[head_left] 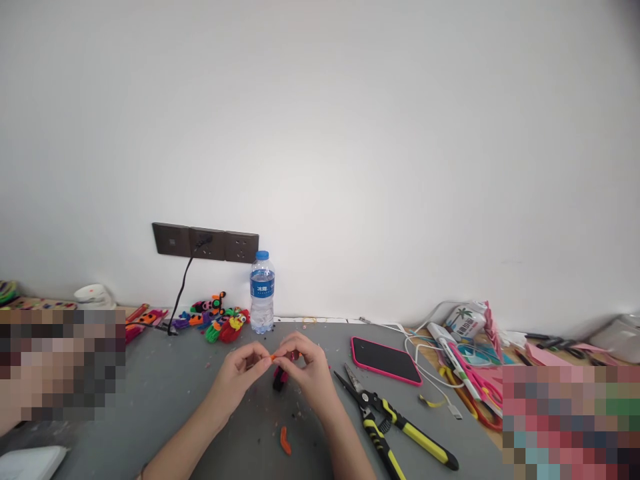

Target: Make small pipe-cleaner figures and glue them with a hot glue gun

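Observation:
My left hand (239, 371) and my right hand (309, 369) meet over the grey mat (165, 393), fingertips together. Between them they pinch a small fuzzy craft piece (281, 371), orange at the top with pink and black parts hanging below. A short orange pipe-cleaner scrap (285, 441) lies on the mat just below my hands. Black-and-yellow cutting pliers (395, 420) lie to the right of my right hand.
A water bottle (262, 292) stands by the wall, with several colourful pipe-cleaner figures (220, 319) to its left below a wall socket strip (205, 243). A pink-cased phone (385, 360) lies right of my hands. Cables, pens and paper clutter (465, 360) fill the right side.

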A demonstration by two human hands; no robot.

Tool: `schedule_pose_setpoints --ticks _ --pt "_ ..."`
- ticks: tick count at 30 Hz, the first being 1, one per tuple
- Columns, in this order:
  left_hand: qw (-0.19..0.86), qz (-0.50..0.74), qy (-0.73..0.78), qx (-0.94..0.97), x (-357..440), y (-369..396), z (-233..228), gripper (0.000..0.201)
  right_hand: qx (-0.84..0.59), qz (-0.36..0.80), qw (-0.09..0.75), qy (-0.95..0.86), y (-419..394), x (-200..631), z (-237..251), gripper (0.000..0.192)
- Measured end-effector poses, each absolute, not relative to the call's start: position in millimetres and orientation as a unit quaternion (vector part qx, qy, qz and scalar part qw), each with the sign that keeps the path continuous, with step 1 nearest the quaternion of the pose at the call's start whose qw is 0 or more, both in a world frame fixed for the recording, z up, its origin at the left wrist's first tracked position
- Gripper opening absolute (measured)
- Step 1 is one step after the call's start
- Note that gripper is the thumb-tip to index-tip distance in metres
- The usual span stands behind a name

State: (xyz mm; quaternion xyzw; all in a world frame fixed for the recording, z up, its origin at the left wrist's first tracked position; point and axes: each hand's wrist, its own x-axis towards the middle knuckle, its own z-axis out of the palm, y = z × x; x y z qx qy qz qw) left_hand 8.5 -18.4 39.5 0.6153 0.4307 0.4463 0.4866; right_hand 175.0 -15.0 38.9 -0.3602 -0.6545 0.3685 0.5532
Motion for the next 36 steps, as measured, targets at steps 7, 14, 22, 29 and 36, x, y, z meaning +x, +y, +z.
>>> schedule_pose_setpoints --ticks 7,14,22,29,36 --pt "0.431 0.478 0.415 0.644 8 -17 32 0.033 -0.371 0.371 0.552 -0.648 -16 174 38 0.012" --pt "0.393 0.495 0.411 0.657 7 -18 28 0.029 -0.362 0.405 0.548 -0.636 -18 171 37 0.016" --pt "0.397 0.488 0.443 0.639 9 -19 34 0.029 -0.371 0.475 0.544 -0.583 -12 171 28 0.023" --pt "0.418 0.476 0.449 0.631 8 -14 27 0.028 -0.399 0.427 0.518 -0.624 -14 172 32 0.014" --pt "0.503 0.469 0.475 0.549 12 -15 28 0.036 -0.419 0.394 0.541 -0.614 -13 164 30 0.003"
